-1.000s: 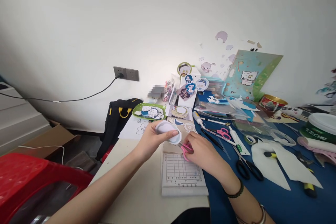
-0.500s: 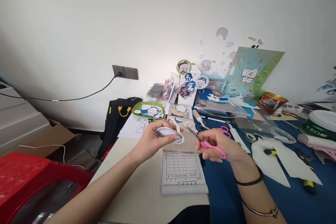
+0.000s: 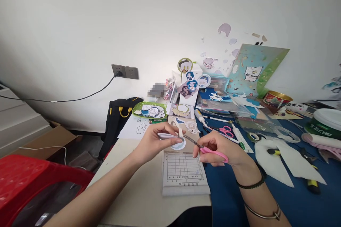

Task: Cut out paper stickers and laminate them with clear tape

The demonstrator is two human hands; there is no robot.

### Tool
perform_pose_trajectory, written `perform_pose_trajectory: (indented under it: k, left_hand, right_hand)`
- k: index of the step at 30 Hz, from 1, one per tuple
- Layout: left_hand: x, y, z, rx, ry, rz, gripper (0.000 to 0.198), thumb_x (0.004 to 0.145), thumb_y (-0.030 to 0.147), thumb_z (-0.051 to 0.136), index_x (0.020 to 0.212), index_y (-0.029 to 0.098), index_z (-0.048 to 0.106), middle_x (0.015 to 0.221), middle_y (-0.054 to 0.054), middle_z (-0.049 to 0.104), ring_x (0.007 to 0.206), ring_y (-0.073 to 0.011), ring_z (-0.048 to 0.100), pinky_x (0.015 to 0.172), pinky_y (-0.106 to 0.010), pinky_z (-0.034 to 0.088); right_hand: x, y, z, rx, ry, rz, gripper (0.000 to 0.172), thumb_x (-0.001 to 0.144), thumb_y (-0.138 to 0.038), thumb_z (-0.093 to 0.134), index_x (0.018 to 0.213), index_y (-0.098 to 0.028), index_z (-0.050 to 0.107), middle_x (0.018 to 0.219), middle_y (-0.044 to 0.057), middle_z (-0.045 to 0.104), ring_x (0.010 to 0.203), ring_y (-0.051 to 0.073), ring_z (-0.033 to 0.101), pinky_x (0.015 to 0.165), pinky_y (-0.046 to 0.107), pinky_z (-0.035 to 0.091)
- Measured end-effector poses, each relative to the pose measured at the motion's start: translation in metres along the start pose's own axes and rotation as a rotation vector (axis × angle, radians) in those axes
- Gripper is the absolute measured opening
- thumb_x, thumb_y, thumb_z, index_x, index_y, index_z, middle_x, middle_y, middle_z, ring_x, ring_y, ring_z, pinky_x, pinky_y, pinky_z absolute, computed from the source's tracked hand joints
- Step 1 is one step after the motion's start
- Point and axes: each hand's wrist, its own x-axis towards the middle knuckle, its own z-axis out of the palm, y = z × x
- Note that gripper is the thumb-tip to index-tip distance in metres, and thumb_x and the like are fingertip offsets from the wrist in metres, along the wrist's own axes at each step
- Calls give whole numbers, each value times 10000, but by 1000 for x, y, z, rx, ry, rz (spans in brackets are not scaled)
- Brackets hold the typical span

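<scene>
My left hand (image 3: 163, 138) pinches a rounded paper cutout (image 3: 179, 144), white-edged with a pale blue patch, between thumb and fingers. In my right hand (image 3: 217, 149) are pink-handled scissors (image 3: 214, 154), with fingers in the loops and the blades pointing left. The blade tips reach the cutout's right edge beside my left fingertips; whether they bite into the paper is hard to make out. Below both hands lies a pad of printed forms (image 3: 183, 172). Behind them, paper pieces (image 3: 191, 126) rest on a brown sheet.
A green tray (image 3: 135, 110) of cutouts stands at the back left. A second pair of pink scissors (image 3: 226, 130), a glue bottle (image 3: 199, 116) and white shaped sheets (image 3: 271, 163) lie to the right. A red stool (image 3: 32, 173) is at lower left.
The scissors have moved left, bringing their blades to the cutout. My left hand has tilted the cutout, so its blue patch shows more. The view has shifted slightly.
</scene>
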Motion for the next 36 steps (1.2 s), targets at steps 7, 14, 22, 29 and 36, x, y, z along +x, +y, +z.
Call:
perform_pose_trajectory:
  k: [7,14,22,29,36]
  left_hand:
    - [1,3,2,-14,-49,-9,150,677,197,771,659,153,629,887,-63,716,910,-235,680,728,-290,512]
    - [1,5,3,2,-50,-33,164,669,205,774,649,152,620,942,-81,722,968,-257,667,724,-294,516]
    - [1,6,3,15,-54,-62,186,672,238,774,670,157,606,977,-87,722,952,-252,668,736,-298,508]
    - [1,10,1,155,-90,-38,259,701,250,756,948,204,694,1000,-45,718,970,-213,639,844,-282,473]
    - [3,9,0,191,-66,-49,353,673,268,776,1016,224,703,1128,-53,690,1107,-259,587,960,-329,431]
  right_hand:
    - [1,-1,1,-42,-15,2,240,747,-323,713,846,-106,699,410,-85,403,329,23,317,346,158,297]
    - [3,-2,4,-51,-10,39,243,747,-337,709,816,-104,691,403,-92,384,326,20,289,335,159,269]
    - [1,-3,2,-109,3,78,202,784,-301,650,850,-118,705,391,-93,364,339,28,266,352,167,244]
    - [0,-2,0,-152,13,90,210,777,-320,665,850,-127,704,435,-84,378,375,30,274,364,165,239]
    - [0,-4,1,-144,27,73,228,748,-338,715,834,-129,682,430,-83,421,326,29,339,344,158,293]
